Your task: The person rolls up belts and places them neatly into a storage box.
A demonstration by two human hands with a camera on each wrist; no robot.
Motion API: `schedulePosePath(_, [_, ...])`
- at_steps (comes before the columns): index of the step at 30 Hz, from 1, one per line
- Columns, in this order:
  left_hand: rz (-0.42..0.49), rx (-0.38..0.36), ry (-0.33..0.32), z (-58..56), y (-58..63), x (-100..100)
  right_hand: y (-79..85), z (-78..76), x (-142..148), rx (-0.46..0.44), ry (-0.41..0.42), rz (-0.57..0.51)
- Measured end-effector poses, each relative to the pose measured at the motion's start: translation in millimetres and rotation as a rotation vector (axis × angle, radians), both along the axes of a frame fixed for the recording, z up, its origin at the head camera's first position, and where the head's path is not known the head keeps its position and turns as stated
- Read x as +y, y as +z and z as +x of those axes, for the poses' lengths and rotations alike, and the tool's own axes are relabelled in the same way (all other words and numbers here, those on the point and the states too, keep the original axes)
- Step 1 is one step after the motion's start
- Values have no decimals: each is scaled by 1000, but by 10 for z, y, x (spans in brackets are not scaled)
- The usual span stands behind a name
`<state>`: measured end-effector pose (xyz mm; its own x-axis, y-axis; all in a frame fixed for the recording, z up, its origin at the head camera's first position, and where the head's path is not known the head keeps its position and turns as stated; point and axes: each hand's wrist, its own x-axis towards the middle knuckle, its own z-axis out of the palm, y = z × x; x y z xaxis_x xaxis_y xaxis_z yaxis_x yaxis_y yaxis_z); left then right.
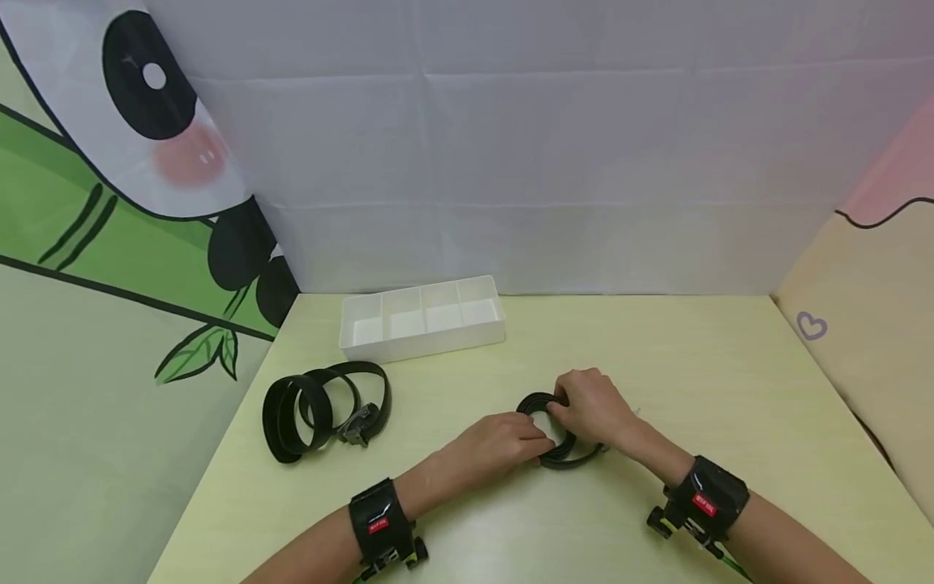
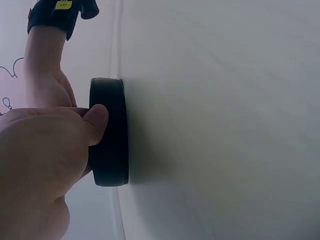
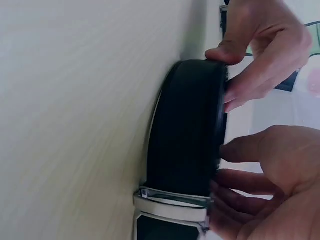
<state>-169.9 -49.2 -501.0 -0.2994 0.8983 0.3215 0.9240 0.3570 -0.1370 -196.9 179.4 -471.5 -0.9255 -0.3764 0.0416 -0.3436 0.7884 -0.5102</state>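
Observation:
A black belt [image 1: 569, 463] stands on its edge on the table, wound into a coil. My left hand [image 1: 489, 446] pinches its near left side; in the left wrist view the thumb presses on the outer face of the coil [image 2: 111, 155]. From the far right, my right hand [image 1: 593, 405] grips the upper rim, fingers bent over it. A silver-framed buckle [image 3: 172, 207] lies against the outside of the coil in the right wrist view. Parts of the right fingertips are hidden behind the rim.
Another black belt [image 1: 319, 405], loosely looped with a dark buckle [image 1: 357, 425], lies at the table's left. Behind it sits a white tray [image 1: 430, 345] with several compartments. Printed cloth panels [image 1: 554, 178] border the table [image 1: 700, 357] at the back and sides.

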Motion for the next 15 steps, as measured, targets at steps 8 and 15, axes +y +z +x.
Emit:
schedulePosePath(8, [7,-19,-14,-14,3,4,126,447,318,287,-144,192])
schedulePosePath(15, [-4,-25,-14,-16,-16,-13,-5,599,475,16,-230,189])
